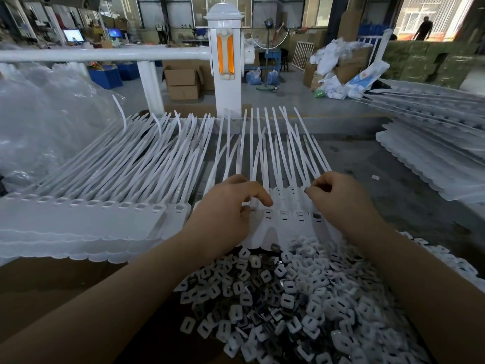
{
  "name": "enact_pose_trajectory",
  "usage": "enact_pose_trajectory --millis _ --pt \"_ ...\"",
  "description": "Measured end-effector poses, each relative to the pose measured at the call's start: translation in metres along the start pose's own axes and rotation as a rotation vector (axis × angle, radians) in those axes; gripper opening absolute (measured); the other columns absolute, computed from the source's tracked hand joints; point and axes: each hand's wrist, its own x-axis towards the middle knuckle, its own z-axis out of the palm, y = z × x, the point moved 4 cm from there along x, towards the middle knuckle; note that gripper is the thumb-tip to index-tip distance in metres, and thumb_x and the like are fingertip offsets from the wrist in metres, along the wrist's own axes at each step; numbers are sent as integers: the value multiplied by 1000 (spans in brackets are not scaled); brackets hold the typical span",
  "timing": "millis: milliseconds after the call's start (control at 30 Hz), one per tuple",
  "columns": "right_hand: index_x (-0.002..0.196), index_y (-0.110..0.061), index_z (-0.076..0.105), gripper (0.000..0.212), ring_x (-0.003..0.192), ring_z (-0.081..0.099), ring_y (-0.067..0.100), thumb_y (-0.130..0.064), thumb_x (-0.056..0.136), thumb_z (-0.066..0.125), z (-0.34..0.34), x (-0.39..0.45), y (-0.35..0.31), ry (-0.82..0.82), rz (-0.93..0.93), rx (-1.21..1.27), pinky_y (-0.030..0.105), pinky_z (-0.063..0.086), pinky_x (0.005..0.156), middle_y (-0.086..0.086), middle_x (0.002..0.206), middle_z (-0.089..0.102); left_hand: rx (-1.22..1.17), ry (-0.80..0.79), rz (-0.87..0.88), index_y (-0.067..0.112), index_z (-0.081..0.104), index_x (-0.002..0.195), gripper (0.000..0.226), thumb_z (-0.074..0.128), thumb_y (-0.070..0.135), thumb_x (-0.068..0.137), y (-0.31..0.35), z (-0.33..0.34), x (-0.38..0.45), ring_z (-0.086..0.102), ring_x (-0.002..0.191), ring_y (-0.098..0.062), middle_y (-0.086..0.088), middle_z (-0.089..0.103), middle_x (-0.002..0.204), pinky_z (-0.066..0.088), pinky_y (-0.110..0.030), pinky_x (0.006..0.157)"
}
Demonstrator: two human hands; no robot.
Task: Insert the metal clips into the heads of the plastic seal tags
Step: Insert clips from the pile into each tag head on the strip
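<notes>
Under right hand (341,203): tag heads (284,216).

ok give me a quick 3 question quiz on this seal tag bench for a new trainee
1. True or false: the pile of loose clips lies nearer the person than the row of tag heads.
2. Which hand pinches a small dark piece above the tag heads? A) left hand B) right hand
3. Fill in: the tags' long white straps point ____ from the person.

Key: 1 true; 2 B; 3 away
</notes>
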Motion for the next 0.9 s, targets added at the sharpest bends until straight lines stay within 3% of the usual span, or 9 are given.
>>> enact_pose_trajectory --millis 167,367,467,567,767,900 --pt "77 -23 60 12 64 60 19 -25 88 58 0 -1 -2 1 -7 28 35 50 63 -2 67 64 37 67 32 30 69 96 39 58 -6 85 2 -5 2 59 93 -5 9 56 107 56 -31 80" --pt "76 -27 59 15 60 60 15 -26 91 60 5 -6 -7 -56 -38 100 27 46 56 -4 65 63 124 34 -8 32 66 97 29 60 5 87 -2 -6 1 62 87 -11 10 54 106 56 -31 74" --pt "76 -30 57 16 61 61 12 -28 91 60 9 -7 -11 -98 -57 61 27 44 57 -7 65 63 183 -34 -79 34 62 105 26 61 15 88 -5 -4 2 61 93 -11 10 53 114 54 -33 84" --pt "76 -30 56 16 56 59 9 -28 92 59 9 -7 -11 -101 -53 69 25 42 55 -6 64 63 391 -151 -89 40 55 116 27 56 31 90 -8 3 2 46 116 -15 8 48 124 30 -38 102" --pt "78 -30 56 14 54 57 2 -28 93 59 8 -8 -11 -112 -60 69 24 41 54 -8 65 63 352 -512 -127 49 37 130 62 65 50 75 -16 -5 2 26 133 -17 10 32 140 18 -44 108" --pt "79 -31 56 14 59 61 7 -29 93 59 8 -8 -11 -121 -47 71 26 45 58 -8 67 64 401 -595 -100 54 27 133 82 73 53 65 -16 -7 1 25 128 -14 12 32 135 12 -36 97"
